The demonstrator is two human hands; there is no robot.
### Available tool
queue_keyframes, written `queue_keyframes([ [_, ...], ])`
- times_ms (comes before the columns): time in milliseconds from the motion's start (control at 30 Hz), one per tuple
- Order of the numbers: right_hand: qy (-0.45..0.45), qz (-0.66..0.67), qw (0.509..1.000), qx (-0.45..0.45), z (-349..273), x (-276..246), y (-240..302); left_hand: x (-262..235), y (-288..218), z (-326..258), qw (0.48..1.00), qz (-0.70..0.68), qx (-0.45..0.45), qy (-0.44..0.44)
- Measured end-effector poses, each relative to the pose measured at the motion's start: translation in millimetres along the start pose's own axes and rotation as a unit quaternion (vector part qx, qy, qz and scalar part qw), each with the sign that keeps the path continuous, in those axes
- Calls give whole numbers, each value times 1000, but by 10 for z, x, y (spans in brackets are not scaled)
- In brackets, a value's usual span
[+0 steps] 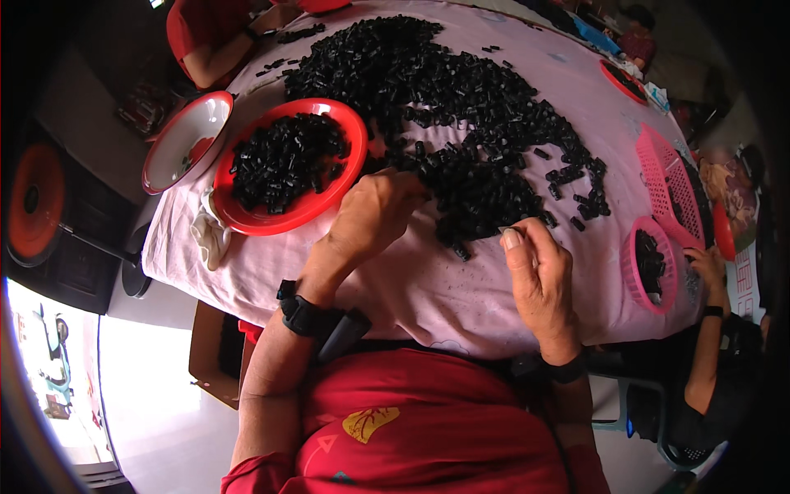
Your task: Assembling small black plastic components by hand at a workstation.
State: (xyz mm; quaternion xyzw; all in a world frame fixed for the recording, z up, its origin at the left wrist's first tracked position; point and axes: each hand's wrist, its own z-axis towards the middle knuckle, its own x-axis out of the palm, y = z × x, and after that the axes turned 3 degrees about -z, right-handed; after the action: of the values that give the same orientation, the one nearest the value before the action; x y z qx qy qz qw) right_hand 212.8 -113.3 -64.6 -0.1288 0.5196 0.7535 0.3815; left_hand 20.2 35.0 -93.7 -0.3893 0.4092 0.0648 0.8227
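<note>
A large heap of small black plastic pieces (461, 107) covers the middle and far part of the bench (428, 288), which is draped in a pale pink cloth. The left hand (374, 218) rests at the near edge of the heap, knuckles up, its fingers curled down into the pieces; whether they grip one cannot be told, since the fingertips are hidden. The right hand (539, 276) sits a little nearer and to the right, just beside the heap's near fringe, thumb and fingers pinched together on what looks like one small piece (too small to make out clearly). Both wrists carry dark bands.

To the left of the left hand stands a red bowl (350, 177) holding a load of the same black pieces, and touching its left rim is a second red bowl (169, 148) with a white inside, tilted over the bench edge. A crumpled white cloth (210, 235) lies under the near rim of the filled bowl.

On the right, a round pink basket (634, 276) holds a few black pieces, and a larger pink basket (658, 177) lies beyond it. Another person's hand (709, 265) reaches in at the right edge near the round basket; a further person in red sits at the far left corner.
</note>
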Motion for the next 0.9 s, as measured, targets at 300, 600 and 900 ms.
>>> queue_keyframes([
  [300, -25, 81, 996, -10, -36, 10, -38, -17, -421, -20, 700, -665, -184, 185],
  [600, -19, 36, 996, -76, 0, -46, -8, 111, -512, -52, 599, -747, -182, 223],
  [900, -19, 57, 994, -86, -25, 27, -1, 202, -550, -83, 685, -676, -184, 202],
])
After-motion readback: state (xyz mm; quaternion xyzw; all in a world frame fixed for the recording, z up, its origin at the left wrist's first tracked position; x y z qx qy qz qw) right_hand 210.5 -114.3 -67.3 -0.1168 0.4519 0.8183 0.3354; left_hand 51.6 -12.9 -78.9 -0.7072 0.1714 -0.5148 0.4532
